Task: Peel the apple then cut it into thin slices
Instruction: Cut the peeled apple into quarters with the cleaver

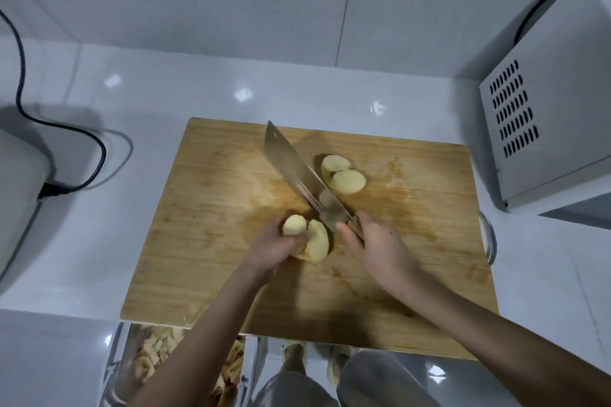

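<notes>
A wooden cutting board (205, 241) lies on a white counter (99, 241), and everything that matters sits on or around it. Near the middle of the board, the left hand (281, 246) is wrapped around peeled apple pieces (309, 238): a rounded chunk by the fingertips and a larger piece with its pale cut face turned up, both pressed against the board. The right hand (373, 241), just right of those pieces, is closed around the handle of a cleaver (297, 172), thumb laid along the side. The broad blade slants away toward the far edge of the board, and its heel end is close beside the held pieces; whether the edge touches the board cannot be told from this angle. Beyond the blade, toward the far right part of the board, two more peeled apple halves (344, 175) rest against each other, apart from both hands. A white microwave (545, 109) stands off the board's right far corner. A black cable (66, 129) curls on the counter left of the board. Under the board's near edge, what looks like a bin of peel scraps (155, 357) shows.
</notes>
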Tool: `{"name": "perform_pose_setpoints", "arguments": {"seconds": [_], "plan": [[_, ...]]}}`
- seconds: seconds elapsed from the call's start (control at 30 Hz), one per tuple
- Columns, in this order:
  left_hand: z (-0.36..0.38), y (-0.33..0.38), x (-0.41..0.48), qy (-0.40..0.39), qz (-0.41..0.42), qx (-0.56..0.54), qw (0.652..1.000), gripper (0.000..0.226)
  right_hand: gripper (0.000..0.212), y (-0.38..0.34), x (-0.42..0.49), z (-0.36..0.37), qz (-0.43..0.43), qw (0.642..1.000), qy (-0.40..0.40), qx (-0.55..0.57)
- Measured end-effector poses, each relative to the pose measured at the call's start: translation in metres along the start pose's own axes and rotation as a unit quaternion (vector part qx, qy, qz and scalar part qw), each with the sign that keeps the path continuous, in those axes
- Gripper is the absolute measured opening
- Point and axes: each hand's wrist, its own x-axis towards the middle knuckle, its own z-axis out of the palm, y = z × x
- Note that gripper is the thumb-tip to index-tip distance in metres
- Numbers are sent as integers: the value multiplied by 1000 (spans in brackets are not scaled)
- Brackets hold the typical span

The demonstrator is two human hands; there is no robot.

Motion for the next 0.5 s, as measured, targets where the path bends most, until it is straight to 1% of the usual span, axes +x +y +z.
{"name": "perform_pose_setpoints", "arguments": {"seconds": [0.1,0.17,0.23,0.3,0.4,0.5], "plan": [[6,-2,-1,23,19,57,998,28,23,1,-11,-6,-4,996,19,85],[8,-5,1,40,19,34,998,37,24,0,-15,-11,18,985,9,171],[7,-2,0,47,14,-61,997,44,26,-1,-18,-16,50,963,-18,265],[3,2,-1,36,3,-166,985,47,29,-3,-19,-20,70,941,-40,328],[-1,7,0,7,14,-256,967,46,29,-4,-21,-24,73,927,-48,365],[-1,12,-2,-32,16,-334,942,43,29,-5,-22,-26,60,929,-48,362]]}}
